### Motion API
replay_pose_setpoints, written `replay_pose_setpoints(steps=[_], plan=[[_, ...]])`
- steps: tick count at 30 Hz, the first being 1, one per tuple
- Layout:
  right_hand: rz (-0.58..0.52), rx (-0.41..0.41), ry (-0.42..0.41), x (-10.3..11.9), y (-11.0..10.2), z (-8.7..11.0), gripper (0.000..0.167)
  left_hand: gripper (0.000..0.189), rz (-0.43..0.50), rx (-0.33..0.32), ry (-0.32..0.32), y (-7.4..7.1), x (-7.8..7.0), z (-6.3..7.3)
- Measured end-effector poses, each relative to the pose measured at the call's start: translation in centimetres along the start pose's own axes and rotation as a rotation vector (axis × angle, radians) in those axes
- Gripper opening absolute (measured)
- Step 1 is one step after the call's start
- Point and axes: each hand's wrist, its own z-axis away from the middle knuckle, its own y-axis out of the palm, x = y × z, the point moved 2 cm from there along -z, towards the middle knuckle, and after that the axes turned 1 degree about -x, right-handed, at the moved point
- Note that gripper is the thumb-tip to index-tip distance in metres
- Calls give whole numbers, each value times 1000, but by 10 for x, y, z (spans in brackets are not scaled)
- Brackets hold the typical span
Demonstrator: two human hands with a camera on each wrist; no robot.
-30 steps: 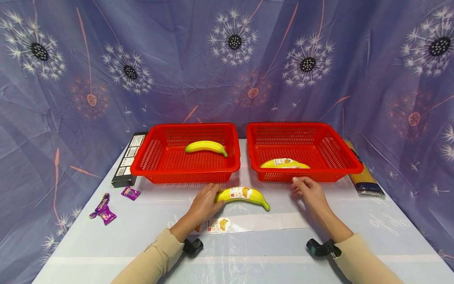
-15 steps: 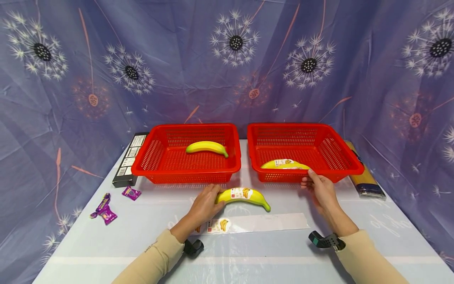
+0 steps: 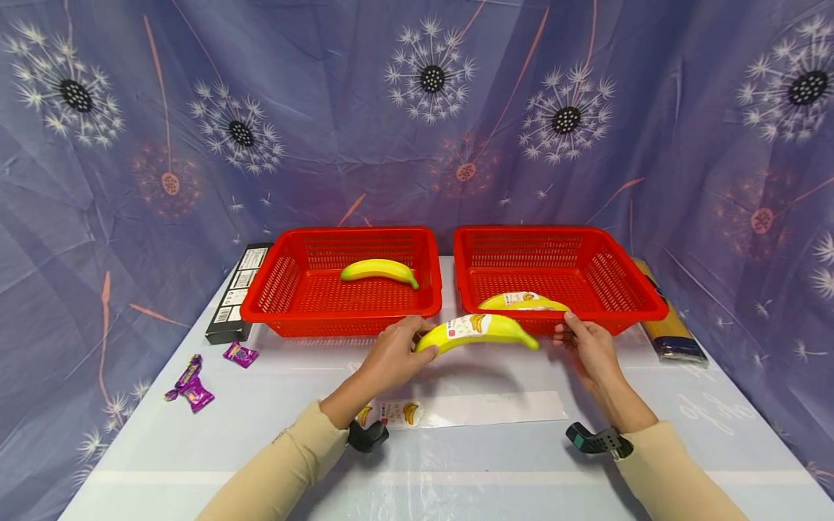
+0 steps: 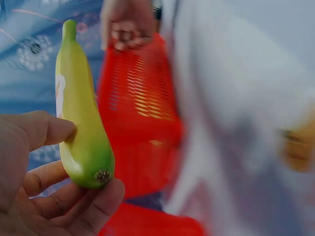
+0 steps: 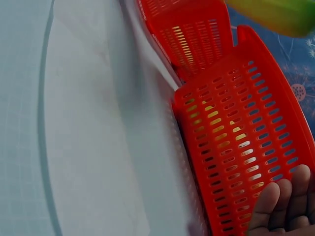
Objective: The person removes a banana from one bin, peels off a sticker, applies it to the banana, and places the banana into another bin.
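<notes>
My left hand [image 3: 396,353] grips one end of a yellow banana [image 3: 504,329] with a banana-print label stuck on it, held above the table before the right red basket [image 3: 622,316]. Thumb and fingers wrap its greenish tip in the left wrist view, its stem [image 4: 69,30] pointing away. My right hand [image 3: 594,354] holds that basket's front rim, thumb at the rim and fingers curled against the outer wall. Two labelled bananas [image 3: 521,299] lie inside along the front wall, partly hidden by it. A clear strip of banana labels [image 3: 491,409] lies flat on the table below.
The left red basket [image 3: 339,318] contains one banana [image 3: 379,270] with no label showing. A black box [image 3: 237,293] lies at its left. Purple-wrapped candies [image 3: 195,394] lie on the left side. A yellow and dark-blue package [image 3: 674,329] sits beyond the right basket.
My left hand has lifted the labelled banana off the table and carried it up and right. My right hand has moved right and up to the basket's front rim.
</notes>
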Motion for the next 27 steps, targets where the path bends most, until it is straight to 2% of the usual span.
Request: replay_pose_setpoints(steps=[3, 7, 13, 20, 24, 27], plan=[[-8, 6, -10, 0, 0, 0, 22, 26, 23, 2, 44, -3, -21, -20], [-20, 11, -22, -1, 0, 0, 21, 27, -4, 2, 71, -1, -46, -48], [-15, 12, -24, -1, -1, 0, 23, 30, -104, 10, 72, 16, -71, -89], [-8, -5, -20, -2, -2, 1, 22, 33, -279, 13, 60, 40, -78, -128], [-4, -8, -21, -2, -2, 0, 22, 29, -376, 45, 33, 49, -77, -141], [3, -13, -18, -1, -2, 0, 23, 26, -436, 81, -2, 57, -75, -146]])
